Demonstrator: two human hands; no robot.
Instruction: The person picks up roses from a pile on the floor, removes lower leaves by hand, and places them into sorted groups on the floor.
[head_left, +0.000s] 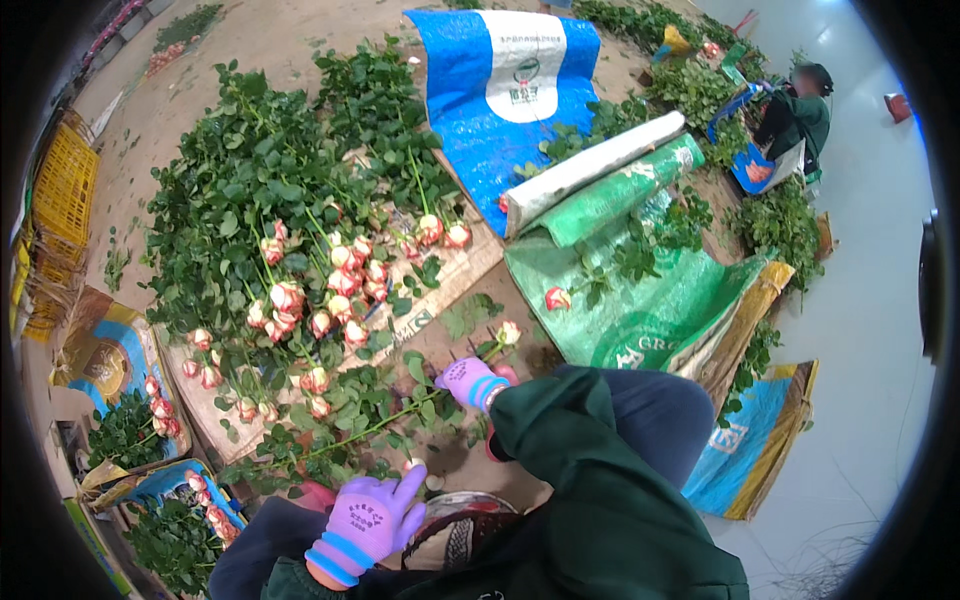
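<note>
My right hand (471, 382), in a purple knit glove with blue cuff stripes, is closed around the stem of a long leafy rose (508, 333). Its cream bloom points up and to the right, and the leafy stem runs down to the left. My left hand (373, 519), gloved alike, is spread with fingers apart over my lap, below that stem, and holds nothing visible. Ahead lies a big heap of cut roses (345, 281) with red-and-cream blooms on cardboard (450, 277). A single rose (558, 298) lies on a green woven sack (622, 300) at the right.
A blue-and-white woven sack (465, 135) lies beyond the cardboard. Lined boxes of roses (240, 517) stand at lower left, with yellow plastic crates (66, 184) above. Another person (806, 120) sits at upper right among cut foliage (776, 225). A blue-and-yellow sack (739, 450) lies at right.
</note>
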